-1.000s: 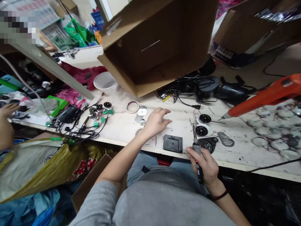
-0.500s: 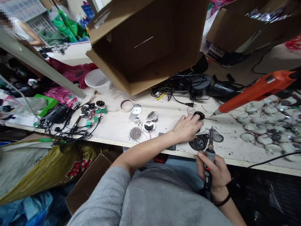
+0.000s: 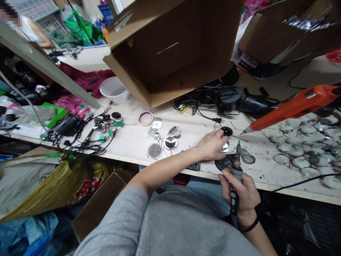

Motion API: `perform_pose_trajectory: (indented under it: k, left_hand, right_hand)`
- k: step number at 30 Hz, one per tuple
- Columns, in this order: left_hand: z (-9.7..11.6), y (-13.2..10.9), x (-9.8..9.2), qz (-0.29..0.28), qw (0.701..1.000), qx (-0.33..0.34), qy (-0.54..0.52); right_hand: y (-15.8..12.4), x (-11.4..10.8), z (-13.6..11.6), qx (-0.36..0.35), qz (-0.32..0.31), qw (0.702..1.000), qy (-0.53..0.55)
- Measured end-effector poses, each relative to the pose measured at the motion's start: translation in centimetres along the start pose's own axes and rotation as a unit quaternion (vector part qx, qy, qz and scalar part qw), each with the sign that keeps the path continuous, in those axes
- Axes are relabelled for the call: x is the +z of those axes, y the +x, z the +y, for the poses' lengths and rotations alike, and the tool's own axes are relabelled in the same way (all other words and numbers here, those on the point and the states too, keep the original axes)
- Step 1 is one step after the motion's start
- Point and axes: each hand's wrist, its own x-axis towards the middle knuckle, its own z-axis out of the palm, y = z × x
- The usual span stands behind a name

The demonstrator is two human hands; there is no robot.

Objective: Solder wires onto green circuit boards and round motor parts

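Note:
My left hand [image 3: 211, 145] reaches across the white workbench [image 3: 133, 140] and curls over a small round speaker part [image 3: 226, 146] with a shiny face. Another black round speaker [image 3: 226, 131] lies just beyond its fingers. My right hand [image 3: 243, 190] is closed round the handle of a soldering iron [image 3: 235, 177], tip pointing up and away near the bench's front edge. A dark round part [image 3: 223, 164] and a coiled metal iron stand [image 3: 247, 156] lie beside the iron's tip.
A big open cardboard box [image 3: 170, 49] hangs over the bench's back. An orange glue gun [image 3: 295, 106] points left at the right. Several white speaker discs [image 3: 301, 142] lie far right; wires and small boards [image 3: 103, 129] at left. Another person [image 3: 32, 30] sits far left.
My left hand moved right from the bench's middle to the round speakers and closed over one. My right hand shifted right with the soldering iron. The view swung slightly.

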Motion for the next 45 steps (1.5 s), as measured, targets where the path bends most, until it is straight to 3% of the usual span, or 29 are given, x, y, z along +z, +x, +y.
perform_pose_trajectory:
  k: [4,9,13,17,20,24,28,31,34,37,45]
  left_hand:
    - [-2.0,-3.3,-1.3,0.099,0.995,-0.009,-0.028]
    - [-3.1,-9.2,-1.1,0.265,0.963,-0.001,-0.045]
    - [-2.6,-11.4,0.1,0.393,0.919,0.005,-0.033]
    - [-2.5,-11.7,0.1,0.470,0.882,0.018,-0.020]
    - [-2.7,-12.2,-0.5,0.463,0.884,0.028,-0.054]
    - [-3.0,-13.3,-1.0,0.408,0.883,-0.017,-0.232]
    - [-3.9,-14.2,-1.0,0.330,0.819,-0.095,-0.460]
    - [-4.4,-14.6,-1.0,0.299,0.769,-0.139,-0.548]
    - [-4.4,-14.9,-1.4,0.286,0.744,-0.163,-0.581]
    - [-4.2,-15.0,-1.9,0.278,0.738,-0.170,-0.591]
    - [-3.5,-14.3,-1.4,0.238,0.771,-0.251,-0.535]
  right_hand:
    - [0.9,0.2,-0.1,0.030,0.011,0.999,0.014]
    - [3.4,2.7,-0.9,0.126,-0.013,0.985,0.114]
    - [5.0,5.1,-1.9,0.277,-0.061,0.930,0.234]
    - [6.0,6.3,-2.6,0.384,-0.081,0.868,0.305]
    - [6.8,6.8,-2.7,0.415,-0.067,0.838,0.348]
    - [7.5,7.5,-2.3,0.439,-0.025,0.813,0.381]
    - [7.4,8.0,-1.8,0.443,-0.003,0.811,0.384]
    - [7.3,8.3,-1.6,0.450,0.001,0.813,0.369]
    - [7.1,8.5,-1.6,0.457,-0.003,0.811,0.365]
    - [7.0,8.5,-1.5,0.453,-0.005,0.812,0.367]
    - [5.0,7.8,-0.6,0.423,-0.109,0.832,0.343]
